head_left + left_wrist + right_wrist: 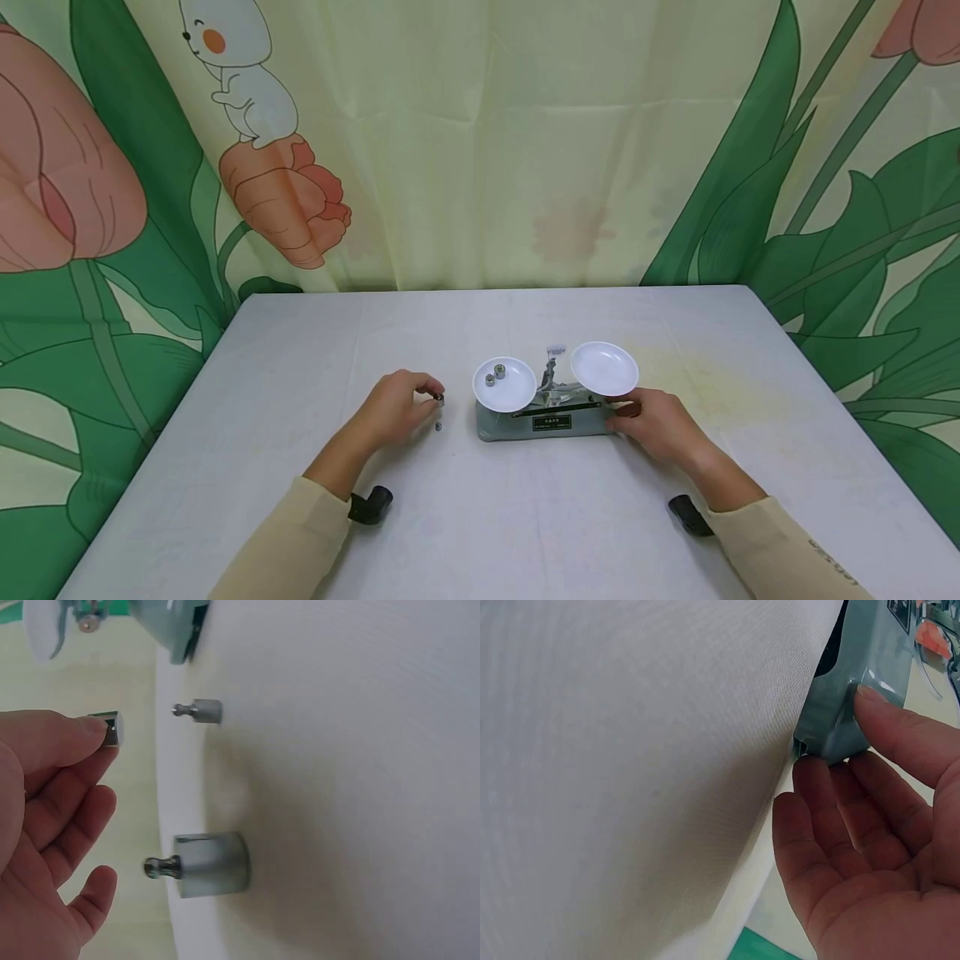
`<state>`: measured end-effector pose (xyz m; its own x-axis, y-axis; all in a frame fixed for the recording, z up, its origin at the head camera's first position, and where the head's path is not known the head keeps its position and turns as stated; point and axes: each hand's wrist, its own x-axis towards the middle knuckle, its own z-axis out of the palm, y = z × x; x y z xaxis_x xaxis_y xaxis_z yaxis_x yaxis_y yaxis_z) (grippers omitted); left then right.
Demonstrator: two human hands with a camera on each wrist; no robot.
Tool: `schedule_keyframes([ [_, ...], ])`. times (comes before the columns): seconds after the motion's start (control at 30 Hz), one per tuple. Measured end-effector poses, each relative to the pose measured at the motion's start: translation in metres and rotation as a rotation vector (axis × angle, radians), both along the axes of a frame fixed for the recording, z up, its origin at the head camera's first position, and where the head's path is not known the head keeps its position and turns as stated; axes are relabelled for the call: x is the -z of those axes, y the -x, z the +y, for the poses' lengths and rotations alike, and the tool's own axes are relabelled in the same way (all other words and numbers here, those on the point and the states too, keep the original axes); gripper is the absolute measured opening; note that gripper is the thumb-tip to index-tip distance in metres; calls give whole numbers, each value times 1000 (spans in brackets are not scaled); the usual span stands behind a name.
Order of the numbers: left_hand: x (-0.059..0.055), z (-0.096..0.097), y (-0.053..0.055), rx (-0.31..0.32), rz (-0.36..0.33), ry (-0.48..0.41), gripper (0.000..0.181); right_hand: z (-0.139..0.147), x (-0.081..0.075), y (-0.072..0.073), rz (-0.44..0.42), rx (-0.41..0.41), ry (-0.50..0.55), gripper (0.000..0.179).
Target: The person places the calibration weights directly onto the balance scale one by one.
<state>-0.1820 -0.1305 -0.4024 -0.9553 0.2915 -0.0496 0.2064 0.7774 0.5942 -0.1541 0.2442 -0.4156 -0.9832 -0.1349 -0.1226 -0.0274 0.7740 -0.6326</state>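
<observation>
A balance scale (551,422) with a grey-green base and two white pans stands on the table. Two small metal weights (499,371) sit in its left pan (517,399); the right pan (604,368) is higher. Left of the scale, my left hand (397,408) pinches a metal weight (114,729) between thumb and fingers, above the tabletop. Below that hand stand a small knobbed weight (208,711) and a larger knobbed weight (214,865), the larger hidden in the head view. My right hand (656,423) grips the right end of the scale's base, thumb on its front face.
A white cloth covers the table (525,517). Behind it hangs a curtain (480,167) printed with tulips, leaves and a white animal on a carrot. A black wrist camera (371,506) is on the left wrist, and another (690,516) on the right.
</observation>
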Motion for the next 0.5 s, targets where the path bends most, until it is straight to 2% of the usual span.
schedule_keyframes([
  [0.23,-15,4,-4,30,55,0,17,0,0,-1,0,5,3,46],
  [0.5,-31,8,-11,89,164,-35,16,-1,0,0,-5,12,-4,47],
])
